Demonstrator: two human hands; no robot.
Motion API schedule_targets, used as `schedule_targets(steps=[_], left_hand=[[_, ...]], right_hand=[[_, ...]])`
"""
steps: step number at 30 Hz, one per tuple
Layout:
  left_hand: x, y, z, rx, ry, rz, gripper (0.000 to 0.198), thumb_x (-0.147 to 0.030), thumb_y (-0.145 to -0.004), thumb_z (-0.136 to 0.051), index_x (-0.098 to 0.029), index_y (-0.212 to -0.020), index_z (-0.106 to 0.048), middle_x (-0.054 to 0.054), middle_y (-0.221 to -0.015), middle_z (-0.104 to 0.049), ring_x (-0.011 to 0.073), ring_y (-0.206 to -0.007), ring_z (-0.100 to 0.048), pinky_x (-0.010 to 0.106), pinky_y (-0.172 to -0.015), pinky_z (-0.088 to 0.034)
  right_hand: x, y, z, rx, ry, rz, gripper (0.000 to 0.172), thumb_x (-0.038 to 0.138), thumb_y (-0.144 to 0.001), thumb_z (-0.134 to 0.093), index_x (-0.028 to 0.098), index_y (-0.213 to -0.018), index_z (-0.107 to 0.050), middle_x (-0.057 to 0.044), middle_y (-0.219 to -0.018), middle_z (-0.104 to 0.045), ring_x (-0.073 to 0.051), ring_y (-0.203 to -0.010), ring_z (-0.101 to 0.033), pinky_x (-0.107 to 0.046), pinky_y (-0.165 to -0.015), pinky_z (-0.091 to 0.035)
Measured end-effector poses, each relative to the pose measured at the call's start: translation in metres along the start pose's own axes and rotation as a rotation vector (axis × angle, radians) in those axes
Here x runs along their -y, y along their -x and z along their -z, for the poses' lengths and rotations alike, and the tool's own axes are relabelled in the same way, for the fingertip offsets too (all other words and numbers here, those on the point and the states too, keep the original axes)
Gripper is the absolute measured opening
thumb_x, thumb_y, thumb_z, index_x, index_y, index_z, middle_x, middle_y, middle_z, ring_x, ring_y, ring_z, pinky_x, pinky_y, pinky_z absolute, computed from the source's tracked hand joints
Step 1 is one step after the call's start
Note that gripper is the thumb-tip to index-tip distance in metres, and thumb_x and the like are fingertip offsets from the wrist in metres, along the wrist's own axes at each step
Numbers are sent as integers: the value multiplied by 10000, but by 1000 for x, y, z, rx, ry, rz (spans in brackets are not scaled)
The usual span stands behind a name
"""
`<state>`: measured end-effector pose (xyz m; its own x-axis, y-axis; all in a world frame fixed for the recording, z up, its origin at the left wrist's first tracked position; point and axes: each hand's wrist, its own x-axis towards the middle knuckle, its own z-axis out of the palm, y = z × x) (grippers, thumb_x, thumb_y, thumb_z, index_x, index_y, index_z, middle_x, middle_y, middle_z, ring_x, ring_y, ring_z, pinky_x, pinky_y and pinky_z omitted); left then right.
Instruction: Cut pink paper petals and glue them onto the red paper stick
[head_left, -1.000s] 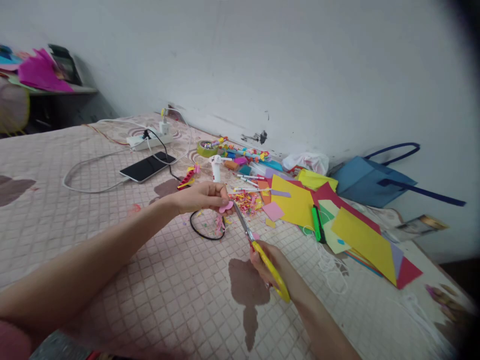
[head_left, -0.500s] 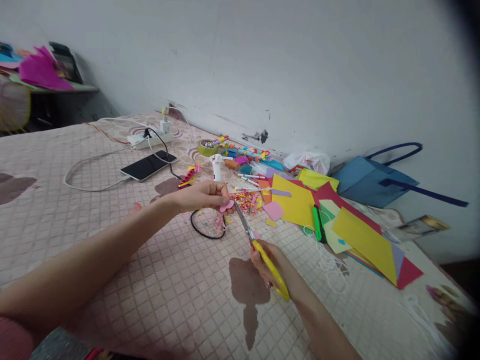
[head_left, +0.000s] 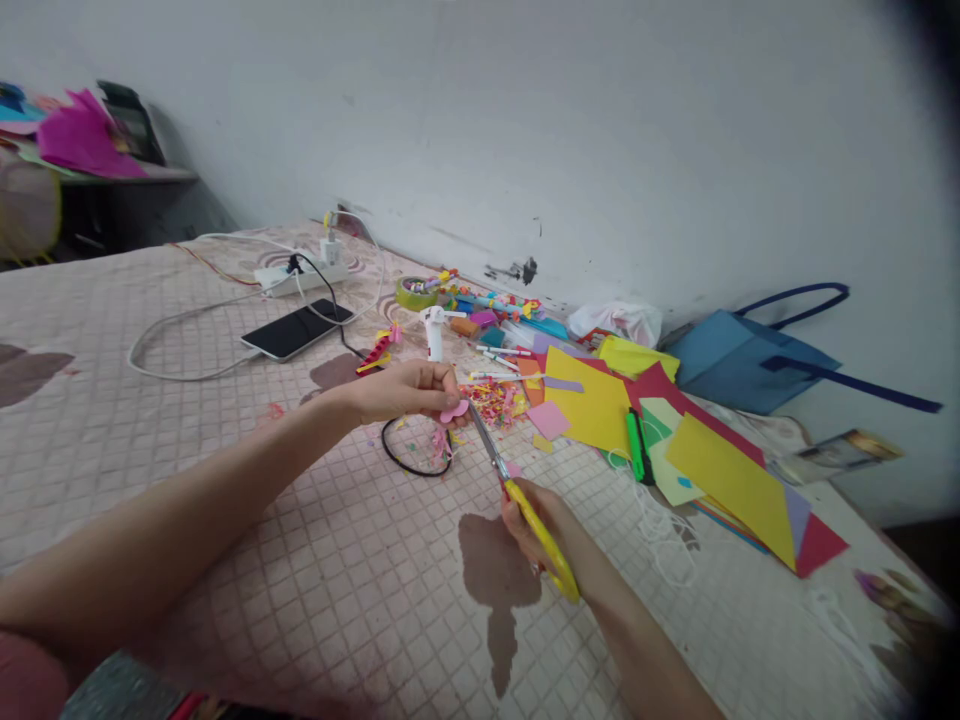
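Between the thumb and fingers of my left hand [head_left: 412, 390] is a small pink paper piece [head_left: 453, 411] with a rounded edge. My right hand [head_left: 544, 525] is closed around the yellow handles of a pair of scissors [head_left: 491, 448]. The blades point up and away from me, and their tips are right at the paper's edge; whether they touch it is hard to tell. Below my left hand a black cord loop [head_left: 411, 468] lies on the cloth, with pink paper scraps beside it. Colourful paper clippings [head_left: 495, 402] are heaped just beyond the blade tips.
Yellow sheets [head_left: 731, 480] and other coloured papers spread to the right, with a green cutter [head_left: 637, 447] and white string [head_left: 664, 535]. Behind stand a white glue gun [head_left: 434, 335], tape [head_left: 416, 292] and a blue bag [head_left: 750, 360]. A phone [head_left: 296, 330] and power strip [head_left: 300, 278] lie left.
Almost nothing differs. Both hands, the pink paper and the scissors keep their places, and the view has shifted very slightly.
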<state>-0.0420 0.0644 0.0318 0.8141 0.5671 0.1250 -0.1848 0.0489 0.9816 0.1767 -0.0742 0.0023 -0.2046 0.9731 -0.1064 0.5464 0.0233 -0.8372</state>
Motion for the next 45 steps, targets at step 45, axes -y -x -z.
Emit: schedule_targets(steps=[45], left_hand=[[2,-1,-9,-56,-1,63,147,-200,-782,-625,-122,-709,-524,26,-721,-654,104,-727,-618,248,-683,-478]], right_hand=[[-2,-1,-4,36,-343,-103,549,743,-695,-450,198,-729,-398,103,-485,-328,-31,-303,-291,-157,-278,-302]])
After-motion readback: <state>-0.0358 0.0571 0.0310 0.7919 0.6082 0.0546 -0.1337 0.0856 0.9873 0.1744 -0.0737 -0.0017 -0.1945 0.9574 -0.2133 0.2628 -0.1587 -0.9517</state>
